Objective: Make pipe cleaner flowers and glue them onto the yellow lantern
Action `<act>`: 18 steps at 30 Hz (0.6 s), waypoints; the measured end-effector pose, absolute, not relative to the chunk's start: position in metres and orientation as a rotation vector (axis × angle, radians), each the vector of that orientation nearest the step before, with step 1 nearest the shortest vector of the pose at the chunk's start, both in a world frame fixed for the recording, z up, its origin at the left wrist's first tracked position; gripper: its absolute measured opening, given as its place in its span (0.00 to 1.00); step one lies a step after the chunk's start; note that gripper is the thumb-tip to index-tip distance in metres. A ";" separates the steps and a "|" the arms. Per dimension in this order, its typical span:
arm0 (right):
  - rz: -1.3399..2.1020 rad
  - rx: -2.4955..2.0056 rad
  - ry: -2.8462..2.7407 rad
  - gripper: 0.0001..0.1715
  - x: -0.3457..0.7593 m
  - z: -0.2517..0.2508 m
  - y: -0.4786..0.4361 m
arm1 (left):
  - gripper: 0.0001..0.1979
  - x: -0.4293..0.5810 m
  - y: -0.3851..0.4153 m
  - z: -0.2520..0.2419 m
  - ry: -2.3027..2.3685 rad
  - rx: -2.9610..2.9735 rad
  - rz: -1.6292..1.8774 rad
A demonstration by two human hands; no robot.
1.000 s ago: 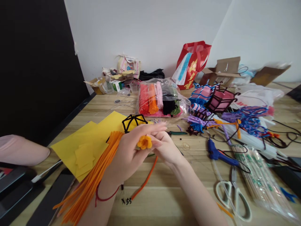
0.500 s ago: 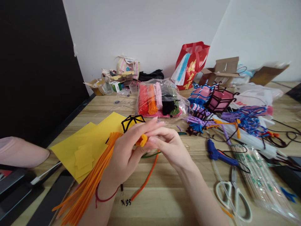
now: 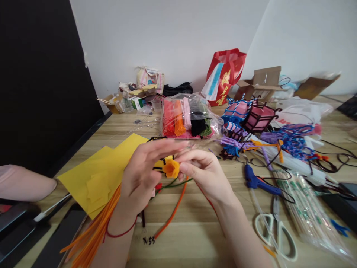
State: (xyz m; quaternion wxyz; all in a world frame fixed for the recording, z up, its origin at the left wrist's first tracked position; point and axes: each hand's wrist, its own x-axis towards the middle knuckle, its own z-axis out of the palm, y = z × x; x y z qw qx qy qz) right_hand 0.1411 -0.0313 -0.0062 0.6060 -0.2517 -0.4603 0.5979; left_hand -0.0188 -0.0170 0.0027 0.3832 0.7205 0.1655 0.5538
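Note:
My right hand (image 3: 205, 175) pinches a small orange pipe-cleaner flower (image 3: 171, 168) at its fingertips, above the wooden table (image 3: 195, 230). A thin green stem (image 3: 180, 182) trails from under the flower. My left hand (image 3: 141, 175) hovers just left of the flower with its fingers stretched out and apart, and I see nothing gripped in it. A loose orange pipe cleaner (image 3: 173, 214) lies on the table below both hands. A black wire frame (image 3: 159, 139) is mostly hidden behind my left fingers.
Yellow paper sheets (image 3: 97, 175) and a bundle of orange pipe cleaners (image 3: 92, 234) lie left. A bag of coloured pipe cleaners (image 3: 189, 117) sits behind. A blue glue gun (image 3: 258, 182), scissors (image 3: 275, 230) and bagged sticks (image 3: 306, 208) lie right. Another person's arm (image 3: 25, 182) rests far left.
My left hand has let go of the flower and spread its fingers. The flower now sits in my right fingertips, a little lower and turned toward me.

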 end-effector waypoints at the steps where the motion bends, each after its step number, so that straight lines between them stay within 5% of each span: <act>1: 1.361 -0.581 -1.077 0.09 0.142 -0.006 -0.032 | 0.14 -0.020 -0.018 0.005 0.504 1.899 1.477; 5: 1.179 -0.600 -1.159 0.04 0.145 -0.003 -0.035 | 0.11 -0.025 -0.023 0.007 0.770 2.107 1.598; 18: 0.710 -0.582 -1.422 0.15 0.155 0.002 -0.040 | 0.11 -0.024 -0.027 0.005 0.832 2.165 1.617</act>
